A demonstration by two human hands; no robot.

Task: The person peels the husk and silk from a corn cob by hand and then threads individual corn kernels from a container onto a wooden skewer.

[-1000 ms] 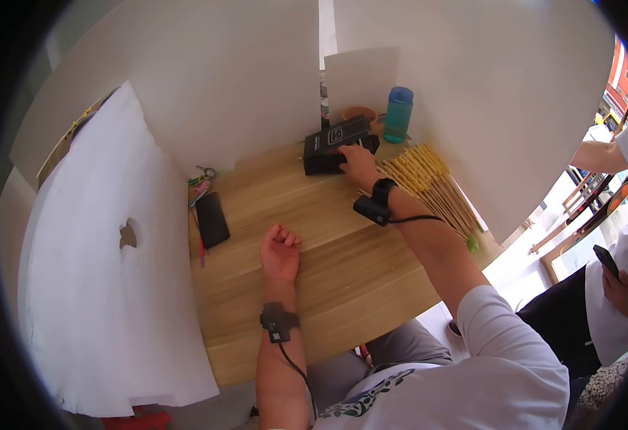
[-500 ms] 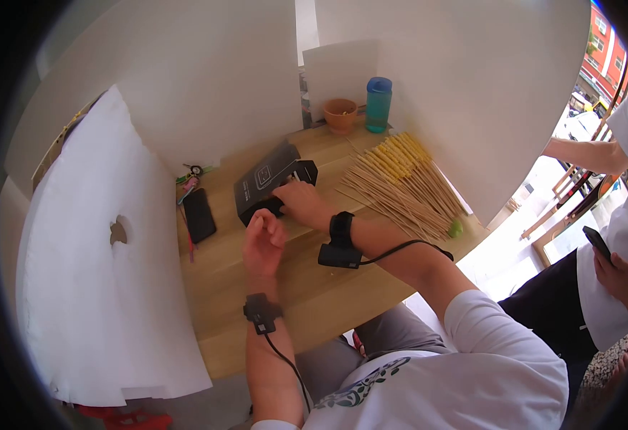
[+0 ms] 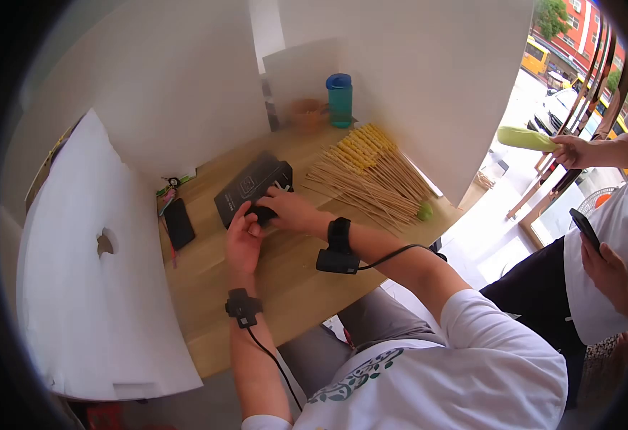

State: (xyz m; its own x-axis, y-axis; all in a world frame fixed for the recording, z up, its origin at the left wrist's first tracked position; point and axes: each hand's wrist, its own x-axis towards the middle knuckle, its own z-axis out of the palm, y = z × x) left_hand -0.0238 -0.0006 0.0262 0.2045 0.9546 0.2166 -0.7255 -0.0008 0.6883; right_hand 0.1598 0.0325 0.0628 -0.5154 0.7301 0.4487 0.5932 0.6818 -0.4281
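A black cardboard box (image 3: 236, 190) with pale print lies on the wooden table, its near side toward me. My right hand (image 3: 290, 209) is at that side with its fingers bent over the box's edge. Just left of it, my left hand (image 3: 243, 242) touches the near left part of the box, index finger raised and the other fingers loosely curled. A small dark piece (image 3: 264, 213) shows between the two hands; whether it is a flap or a separate item, I cannot tell. Each wrist wears a black strapped device with a cable.
Thin wooden sticks (image 3: 371, 188) tipped with yellow bumpy pieces lie to the right, beside a small green object (image 3: 425, 211). A blue-green bottle (image 3: 340, 104) and orange-brown pot (image 3: 307, 115) stand behind. A phone (image 3: 179, 224) lies left. At right, another person holds a long pale-green thing (image 3: 523, 138) and a phone.
My left hand has moved up against the box, its index finger now extended. The view has shifted, so the table items appear further left. The other person's hand with the pale-green thing has come into view.
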